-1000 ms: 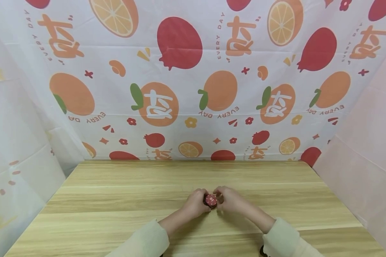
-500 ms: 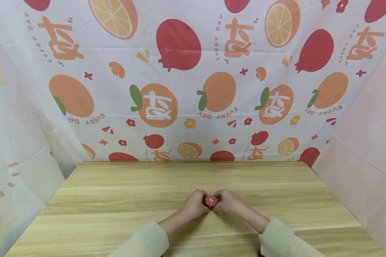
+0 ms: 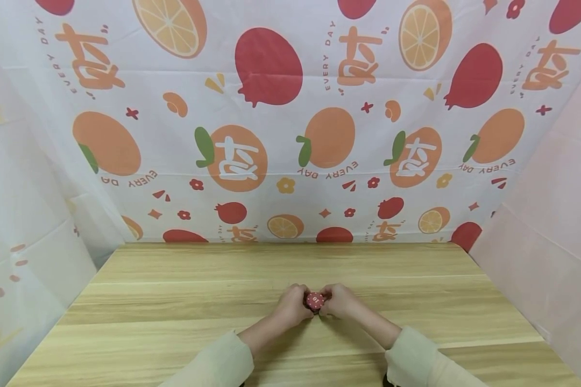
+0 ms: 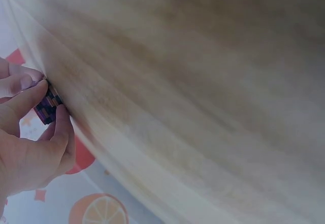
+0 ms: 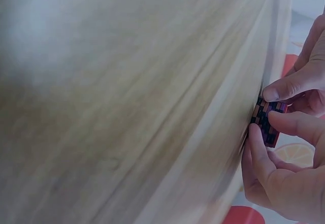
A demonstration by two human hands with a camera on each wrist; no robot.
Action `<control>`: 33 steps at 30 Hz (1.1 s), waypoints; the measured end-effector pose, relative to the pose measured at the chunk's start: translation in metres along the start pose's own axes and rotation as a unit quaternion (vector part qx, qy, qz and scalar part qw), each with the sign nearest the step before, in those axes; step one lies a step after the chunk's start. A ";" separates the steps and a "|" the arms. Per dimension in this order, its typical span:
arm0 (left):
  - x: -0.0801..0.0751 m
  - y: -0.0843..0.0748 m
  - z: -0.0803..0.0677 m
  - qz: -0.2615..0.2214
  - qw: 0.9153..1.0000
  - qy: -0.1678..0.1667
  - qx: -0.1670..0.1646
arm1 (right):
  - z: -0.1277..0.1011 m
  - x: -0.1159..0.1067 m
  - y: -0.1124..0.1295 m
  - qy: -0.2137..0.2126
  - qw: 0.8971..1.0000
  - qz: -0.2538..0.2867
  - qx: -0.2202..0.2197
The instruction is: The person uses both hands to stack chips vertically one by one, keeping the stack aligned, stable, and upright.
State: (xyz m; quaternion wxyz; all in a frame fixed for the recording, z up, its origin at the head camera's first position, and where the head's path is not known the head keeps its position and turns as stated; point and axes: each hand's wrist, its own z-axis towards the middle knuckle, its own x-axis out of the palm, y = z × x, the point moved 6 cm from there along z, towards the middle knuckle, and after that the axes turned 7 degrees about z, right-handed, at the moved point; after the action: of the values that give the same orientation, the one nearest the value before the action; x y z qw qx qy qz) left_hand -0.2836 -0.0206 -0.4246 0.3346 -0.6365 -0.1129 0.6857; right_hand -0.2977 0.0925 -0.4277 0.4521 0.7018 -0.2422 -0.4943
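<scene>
A short stack of poker chips (image 3: 315,300) stands low at the table's middle, its red top chip marked 10 and dotted with white along the rim. My left hand (image 3: 292,308) curls round the stack's left side. From the right, the thumb and fingers of my right hand (image 3: 339,302) grip the opposite side. In the left wrist view the dark, many-coloured chip edges (image 4: 49,103) show between the fingertips of both hands. The right wrist view shows the chip stack (image 5: 268,117) pinched between the hands close over the wood, its layers lined up; fingers cover part of its side.
The wooden table (image 3: 198,295) runs back to a white curtain (image 3: 281,209) printed with oranges and pomegranates. Paler sheets hang along the left and right sides. Light sleeves (image 3: 222,357) cover both forearms.
My right fingers, spread beside the stack a second ago, have come in against its right side. The stack and both hands have shifted very slightly left.
</scene>
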 end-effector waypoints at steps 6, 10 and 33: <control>-0.003 0.001 0.002 0.003 1.000 0.001 -0.011 | 0.004 0.001 -0.001 0.001 0.999 0.032 0.011; -0.005 0.004 0.005 -0.008 1.000 0.006 -0.025 | 0.009 0.001 -0.002 0.004 0.998 0.059 0.016; -0.017 0.027 0.026 -0.008 0.998 -0.002 -0.066 | 0.042 0.007 -0.005 -0.018 0.987 0.149 0.054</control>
State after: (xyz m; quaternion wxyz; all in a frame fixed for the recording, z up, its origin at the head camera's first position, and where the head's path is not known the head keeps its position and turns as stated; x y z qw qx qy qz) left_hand -0.3173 -0.0447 -0.4224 0.2964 -0.6548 -0.1638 0.6757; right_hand -0.3340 0.0724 -0.4401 0.4781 0.6722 -0.3784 -0.4201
